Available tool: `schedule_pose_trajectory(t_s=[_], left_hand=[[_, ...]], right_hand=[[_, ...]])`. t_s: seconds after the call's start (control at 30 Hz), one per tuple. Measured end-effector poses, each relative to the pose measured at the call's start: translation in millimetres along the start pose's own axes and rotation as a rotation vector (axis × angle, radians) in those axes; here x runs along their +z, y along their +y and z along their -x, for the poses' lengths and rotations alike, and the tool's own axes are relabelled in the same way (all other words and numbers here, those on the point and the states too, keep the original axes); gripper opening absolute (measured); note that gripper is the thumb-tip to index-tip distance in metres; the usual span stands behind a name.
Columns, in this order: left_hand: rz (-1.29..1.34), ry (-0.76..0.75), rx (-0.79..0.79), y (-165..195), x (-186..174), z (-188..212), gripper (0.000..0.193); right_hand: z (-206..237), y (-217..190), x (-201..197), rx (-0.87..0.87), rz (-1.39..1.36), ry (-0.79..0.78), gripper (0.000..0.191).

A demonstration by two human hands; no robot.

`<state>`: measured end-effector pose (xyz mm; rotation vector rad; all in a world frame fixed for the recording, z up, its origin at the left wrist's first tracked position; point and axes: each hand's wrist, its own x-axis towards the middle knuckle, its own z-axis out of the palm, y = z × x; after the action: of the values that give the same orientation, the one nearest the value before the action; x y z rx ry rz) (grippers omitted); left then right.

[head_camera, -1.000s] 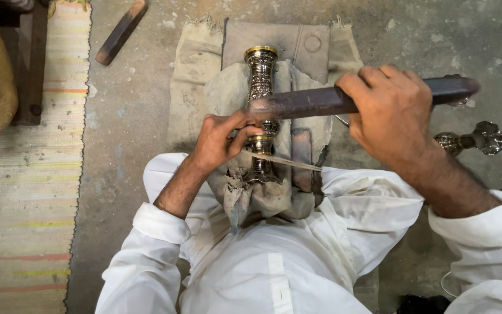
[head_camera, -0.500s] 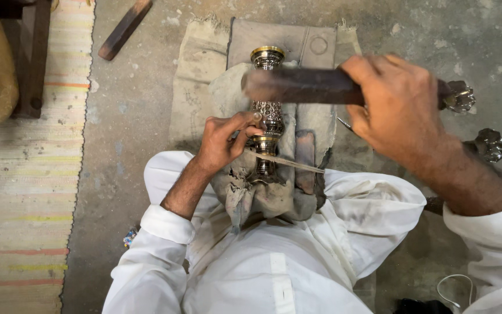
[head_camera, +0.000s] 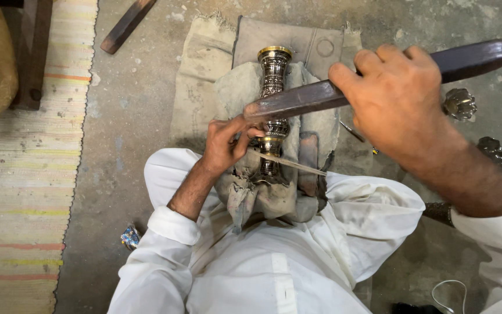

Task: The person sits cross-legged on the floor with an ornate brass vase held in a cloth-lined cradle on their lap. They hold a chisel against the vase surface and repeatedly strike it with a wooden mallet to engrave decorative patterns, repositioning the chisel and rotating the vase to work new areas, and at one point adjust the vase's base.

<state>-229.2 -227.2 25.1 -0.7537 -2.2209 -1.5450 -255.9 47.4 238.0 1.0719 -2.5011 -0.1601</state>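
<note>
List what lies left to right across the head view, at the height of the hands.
Striped mat → bare concrete floor → left hand → engraved metal vase → right hand gripping the dark bar → small metal ornament.

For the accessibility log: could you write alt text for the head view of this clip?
Seen from above, a seated person in white grips a dark wooden bar in the right hand over an engraved metal vase, while the left hand holds a thin chisel against it. The vase rests on cloth padding.
</note>
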Motion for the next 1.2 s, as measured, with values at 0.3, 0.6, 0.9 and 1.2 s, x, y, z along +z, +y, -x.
schedule_pose_trajectory(t_s=[0.3,0.6,0.9,1.2], left_hand=[[0.069,0.052,-0.004,-0.8,2.4,3.4,0.026],[0.102,0.123,-0.022,-1.6,8.6,11.3,0.023],[0.546,0.292,-0.49,16.7,-14.1,-10.3,0.029],[0.026,-0.395,-0.26,47.9,-0.9,-87.4,0.044]], right_hand=[[-17.8,-3.6,-13.4,-0.019,0.076,0.004,0.034],[-25.3,-11.9,-18.1,-0.05,0.124,-0.02,0.031],[25.5,16.7,16.4,0.467,-0.434,-0.527,0.038],[140.6,-13.7,118.9,0.788,-1.41,-0.235,0.043]])
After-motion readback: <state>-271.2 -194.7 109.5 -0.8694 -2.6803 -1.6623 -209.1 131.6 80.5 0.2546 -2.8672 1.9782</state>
